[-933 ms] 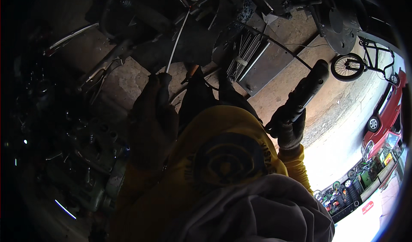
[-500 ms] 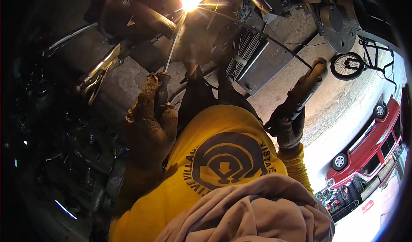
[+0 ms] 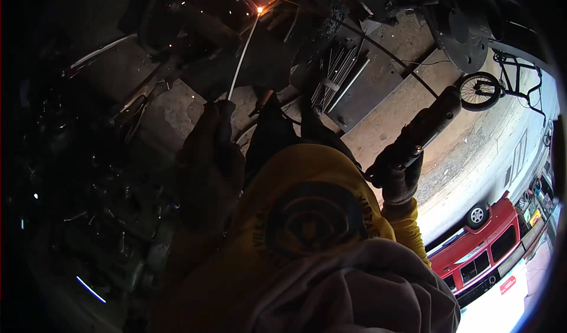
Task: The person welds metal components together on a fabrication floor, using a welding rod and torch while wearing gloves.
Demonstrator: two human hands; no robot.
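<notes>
Stick welding going on here, and a few things look sketchy to me. The left hand (image 3: 209, 156), gloved, is closed around the near end of a long thin welding rod (image 3: 239, 58), and the rod's far tip is sitting at a small orange glow with sparks scattered over the dark metal frame (image 3: 195, 26) at the far side. The right hand (image 3: 398, 176), also gloved, is wrapped tight around a thick dark handle (image 3: 428, 123) held out to the right, well apart from the arc.

What could bite: the rod is long and gripped only at one end, so any wobble could make the tip wander or stick to the metal. Sparks are landing around the cluttered scrap on the left, hard to tell what's in there. The loose yellow shirt (image 3: 307, 215) hangs near the glove, so stray sparks could find it. There's also a cable (image 3: 390, 58) running across the concrete floor (image 3: 384, 105), easy to snag.
</notes>
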